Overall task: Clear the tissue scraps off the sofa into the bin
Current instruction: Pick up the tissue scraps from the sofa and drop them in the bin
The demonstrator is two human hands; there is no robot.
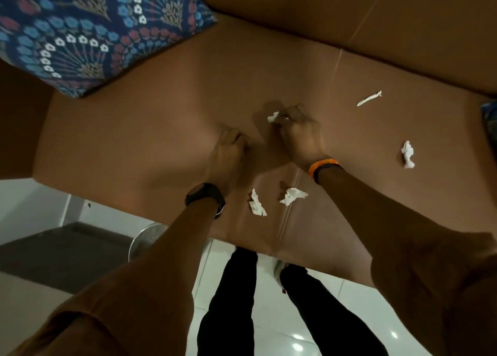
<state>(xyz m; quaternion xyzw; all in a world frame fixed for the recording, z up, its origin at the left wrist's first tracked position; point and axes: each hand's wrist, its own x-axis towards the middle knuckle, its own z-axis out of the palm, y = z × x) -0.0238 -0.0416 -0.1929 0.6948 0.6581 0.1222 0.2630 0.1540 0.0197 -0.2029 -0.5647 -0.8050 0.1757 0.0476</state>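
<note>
On the brown sofa seat (139, 140), my right hand (298, 135) is shut on a white tissue scrap (273, 117) that pokes out past its fingertips. My left hand (228, 151) rests beside it on the seat with the fingers curled closed; nothing shows in it. Two crumpled scraps lie near the seat's front edge, one (257, 203) under my left wrist and one (293, 195) just right of it. A thin twisted scrap (369, 98) lies farther back on the right, and another crumpled scrap (408, 155) sits at the right. A mesh metal bin (144, 241) stands on the floor, mostly hidden by my left forearm.
A blue patterned cushion (88, 30) fills the sofa's back left corner. Another patterned cushion edge (489, 118) shows at the far right. The sofa backrest (349, 11) runs across the top. My legs (231, 302) stand on white floor tiles; a dark mat (53, 258) lies at the left.
</note>
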